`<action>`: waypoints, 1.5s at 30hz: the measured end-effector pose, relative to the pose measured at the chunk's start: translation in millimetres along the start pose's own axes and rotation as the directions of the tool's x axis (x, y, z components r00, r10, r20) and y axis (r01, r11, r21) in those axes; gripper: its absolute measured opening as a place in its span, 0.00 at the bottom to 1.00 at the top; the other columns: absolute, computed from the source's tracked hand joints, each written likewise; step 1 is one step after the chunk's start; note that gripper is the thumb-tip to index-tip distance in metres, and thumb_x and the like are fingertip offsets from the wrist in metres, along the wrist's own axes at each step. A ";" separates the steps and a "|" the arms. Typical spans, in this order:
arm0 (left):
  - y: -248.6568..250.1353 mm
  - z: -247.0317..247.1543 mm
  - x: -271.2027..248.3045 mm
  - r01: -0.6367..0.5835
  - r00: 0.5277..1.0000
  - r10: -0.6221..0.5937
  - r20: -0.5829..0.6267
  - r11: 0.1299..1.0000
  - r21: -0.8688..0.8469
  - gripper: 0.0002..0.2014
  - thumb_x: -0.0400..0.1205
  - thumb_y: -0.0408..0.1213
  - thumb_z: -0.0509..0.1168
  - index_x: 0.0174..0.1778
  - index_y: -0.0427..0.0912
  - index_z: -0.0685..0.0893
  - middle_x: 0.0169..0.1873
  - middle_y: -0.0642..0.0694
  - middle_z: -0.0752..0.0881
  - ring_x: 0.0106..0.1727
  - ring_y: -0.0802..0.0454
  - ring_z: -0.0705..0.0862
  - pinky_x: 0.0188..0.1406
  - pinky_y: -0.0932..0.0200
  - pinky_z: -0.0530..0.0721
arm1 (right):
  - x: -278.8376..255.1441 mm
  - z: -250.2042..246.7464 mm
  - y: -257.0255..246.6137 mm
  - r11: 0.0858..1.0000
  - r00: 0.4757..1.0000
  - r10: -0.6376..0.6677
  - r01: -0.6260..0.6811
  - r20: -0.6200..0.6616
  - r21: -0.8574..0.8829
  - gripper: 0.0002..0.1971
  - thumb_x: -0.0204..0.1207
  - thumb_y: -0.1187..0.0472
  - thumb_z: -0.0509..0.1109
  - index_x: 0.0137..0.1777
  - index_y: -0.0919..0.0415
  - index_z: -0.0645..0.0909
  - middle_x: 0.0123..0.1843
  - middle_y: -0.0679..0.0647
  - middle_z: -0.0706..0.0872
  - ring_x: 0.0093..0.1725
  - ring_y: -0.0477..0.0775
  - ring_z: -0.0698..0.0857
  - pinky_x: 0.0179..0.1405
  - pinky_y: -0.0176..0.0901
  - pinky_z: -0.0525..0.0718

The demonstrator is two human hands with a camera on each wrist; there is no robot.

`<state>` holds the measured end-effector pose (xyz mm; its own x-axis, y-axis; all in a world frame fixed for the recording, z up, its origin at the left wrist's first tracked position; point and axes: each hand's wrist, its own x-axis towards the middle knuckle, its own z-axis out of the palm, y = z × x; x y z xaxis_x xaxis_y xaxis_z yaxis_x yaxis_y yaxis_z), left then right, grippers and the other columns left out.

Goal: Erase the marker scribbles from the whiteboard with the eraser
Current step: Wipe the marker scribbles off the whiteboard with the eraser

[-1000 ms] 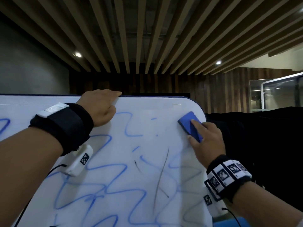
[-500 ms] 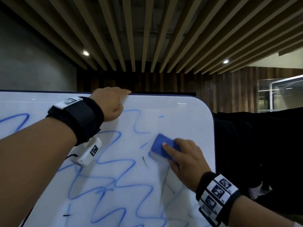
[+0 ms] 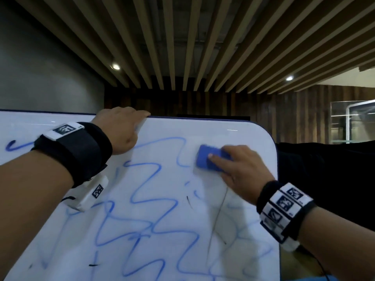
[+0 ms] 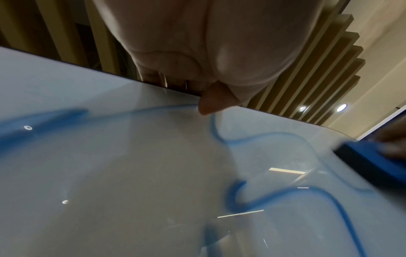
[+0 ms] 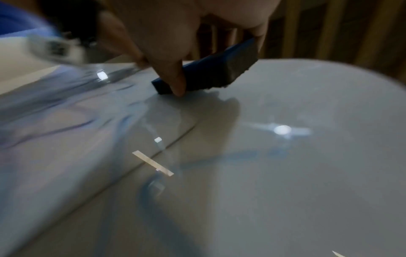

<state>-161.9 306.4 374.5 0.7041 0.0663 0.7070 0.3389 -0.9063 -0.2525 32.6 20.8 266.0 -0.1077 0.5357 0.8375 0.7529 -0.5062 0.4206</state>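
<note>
Near the upper right of the head view, the right hand (image 3: 239,169) presses the blue eraser (image 3: 209,159) flat against the whiteboard (image 3: 172,199), a forefinger laid along its top and the thumb curled against its near edge; the right wrist view shows that thumb (image 5: 173,81) pinching the eraser (image 5: 211,73) from the side. The eraser sits just right of the topmost loop of the blue scribbles (image 3: 154,199), which zigzag down the middle of the board toward the bottom of the frame. The patch below the eraser, at lower right, carries only faint smeared blue and a thin dark streak. At upper centre the left hand (image 3: 121,130) hooks its fingers over the board's top edge, thumb on the white face, as the left wrist view confirms (image 4: 211,102). Both wrists wear black bands with printed markers
</note>
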 end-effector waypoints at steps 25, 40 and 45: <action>-12.2 -4.9 -16.9 0.004 1.000 -0.004 0.013 1.000 -0.014 0.37 0.76 0.45 0.51 0.86 0.47 0.64 0.70 0.42 0.78 0.68 0.38 0.78 0.68 0.43 0.77 | 49.0 4.3 -17.6 0.982 0.975 0.188 -0.188 -0.117 0.005 0.28 0.66 0.62 0.79 0.69 0.54 0.83 0.59 0.66 0.82 0.49 0.73 0.81 0.49 0.63 0.83; -13.5 -5.3 -15.1 0.018 0.999 -0.016 0.028 0.994 -0.103 0.34 0.82 0.34 0.59 0.87 0.49 0.61 0.72 0.41 0.75 0.71 0.38 0.76 0.72 0.45 0.74 | -23.1 24.1 -49.0 0.985 0.985 -0.172 0.173 0.023 -0.024 0.26 0.68 0.61 0.76 0.68 0.49 0.80 0.60 0.61 0.82 0.46 0.67 0.81 0.44 0.57 0.81; -9.9 -5.8 -16.3 0.043 0.998 -0.039 0.041 0.993 -0.111 0.34 0.82 0.36 0.57 0.87 0.48 0.61 0.71 0.41 0.75 0.71 0.38 0.76 0.74 0.45 0.72 | 13.2 8.7 -21.1 0.997 0.997 -0.071 0.069 -0.032 -0.042 0.29 0.63 0.63 0.81 0.67 0.52 0.83 0.59 0.62 0.82 0.48 0.69 0.81 0.46 0.60 0.81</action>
<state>-180.4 311.9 369.3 0.7156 0.1189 0.6884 0.2978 -0.9433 -0.1468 21.0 44.5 265.1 -0.1813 0.5483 0.8164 0.7160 -0.4955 0.4918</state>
